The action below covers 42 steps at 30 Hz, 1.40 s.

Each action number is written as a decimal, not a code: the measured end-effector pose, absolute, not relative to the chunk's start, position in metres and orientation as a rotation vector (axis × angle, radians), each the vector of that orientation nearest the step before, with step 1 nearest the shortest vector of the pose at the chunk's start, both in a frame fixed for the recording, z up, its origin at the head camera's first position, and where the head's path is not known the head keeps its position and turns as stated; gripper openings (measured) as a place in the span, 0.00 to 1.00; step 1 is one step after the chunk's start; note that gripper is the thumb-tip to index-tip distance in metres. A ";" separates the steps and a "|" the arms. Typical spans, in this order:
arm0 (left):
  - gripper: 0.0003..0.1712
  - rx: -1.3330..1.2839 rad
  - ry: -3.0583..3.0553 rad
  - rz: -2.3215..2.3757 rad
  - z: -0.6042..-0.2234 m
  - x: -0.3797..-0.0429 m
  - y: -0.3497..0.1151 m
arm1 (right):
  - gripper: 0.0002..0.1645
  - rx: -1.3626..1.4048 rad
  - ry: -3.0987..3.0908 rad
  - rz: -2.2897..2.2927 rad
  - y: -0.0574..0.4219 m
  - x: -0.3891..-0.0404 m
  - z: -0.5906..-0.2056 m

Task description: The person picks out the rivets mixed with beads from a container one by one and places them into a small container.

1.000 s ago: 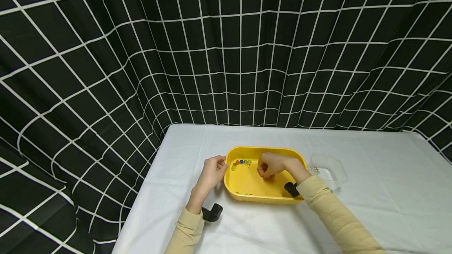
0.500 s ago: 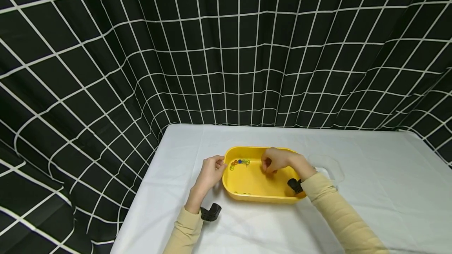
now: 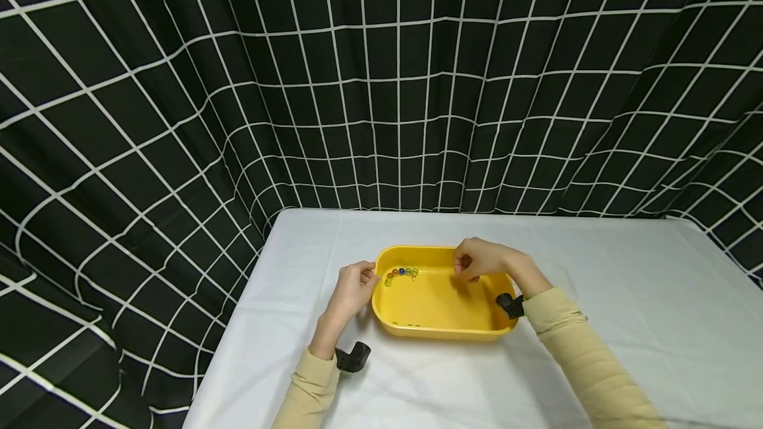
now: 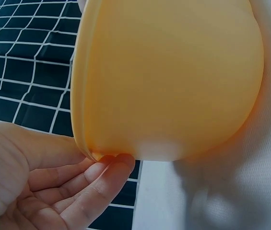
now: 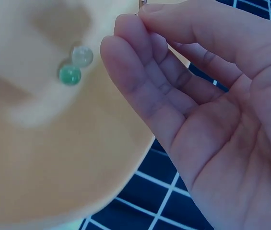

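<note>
A yellow plastic basin [image 3: 441, 333] stands on the white-covered table. My left hand [image 3: 352, 290] pinches its left rim between thumb and fingers, as the left wrist view shows. Over the basin's back right part, my right hand [image 3: 485, 258] pinches a small metallic piece [image 5: 142, 5], mostly cut off at the top of the right wrist view; its kind cannot be told. Several glass marbles [image 3: 402, 271] line the back left corner, with a tiny shiny piece [image 3: 414, 277] beside them. The right wrist view shows a green marble [image 5: 70, 75] touching a clear marble [image 5: 82, 56] inside the basin.
More marbles [image 3: 410, 326] show partly behind the basin's front wall. A transparent plastic container [image 3: 563, 275] stands right of the basin, largely hidden by my right forearm. A black curtain with a white grid [image 3: 417, 85] hangs behind the table.
My right hand has moved right and back within the basin, from its middle toward the back right rim, covering more of the transparent container. My left hand keeps its hold on the rim.
</note>
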<state>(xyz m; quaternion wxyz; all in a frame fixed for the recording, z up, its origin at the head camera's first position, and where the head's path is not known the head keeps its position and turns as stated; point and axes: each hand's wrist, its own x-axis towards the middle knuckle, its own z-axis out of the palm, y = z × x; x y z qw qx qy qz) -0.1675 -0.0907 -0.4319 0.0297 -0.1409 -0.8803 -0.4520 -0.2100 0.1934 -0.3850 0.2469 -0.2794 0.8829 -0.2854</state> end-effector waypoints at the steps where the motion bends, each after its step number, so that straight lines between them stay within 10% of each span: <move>1: 0.15 -0.436 -2.711 -1.393 -0.432 -0.168 -0.091 | 0.02 -0.762 2.410 -0.781 0.195 -0.210 -0.384; 42: 0.15 -0.466 -2.687 -1.424 -0.436 -0.168 -0.092 | 0.05 -0.696 2.508 -0.835 0.246 -0.200 -0.367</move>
